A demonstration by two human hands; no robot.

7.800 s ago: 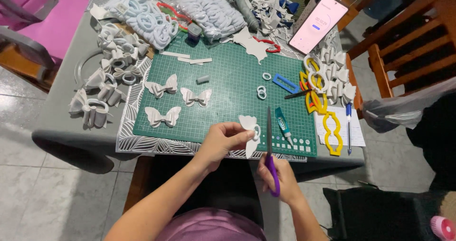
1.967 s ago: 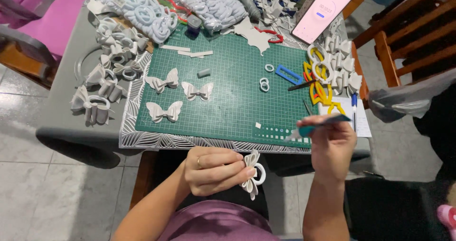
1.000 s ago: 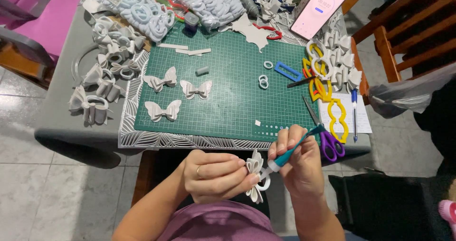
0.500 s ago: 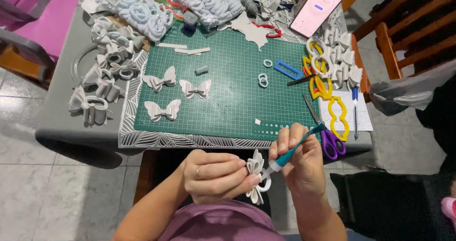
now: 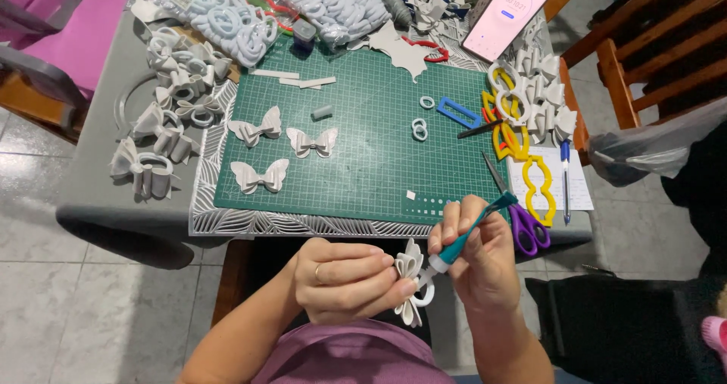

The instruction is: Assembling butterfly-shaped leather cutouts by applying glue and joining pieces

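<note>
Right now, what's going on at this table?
A person is working on a white bow. The left hand pinches it in front of the table edge, while the right hand holds a teal tool with its tip at the bow. Three flat bows lie on the green mat, and purple scissors lie beside the right hand.

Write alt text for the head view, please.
Left hand pinches a white folded bow while the right hand presses a teal tube's nozzle to it. Beyond lie a green cutting mat with three finished bows and purple scissors.
</note>
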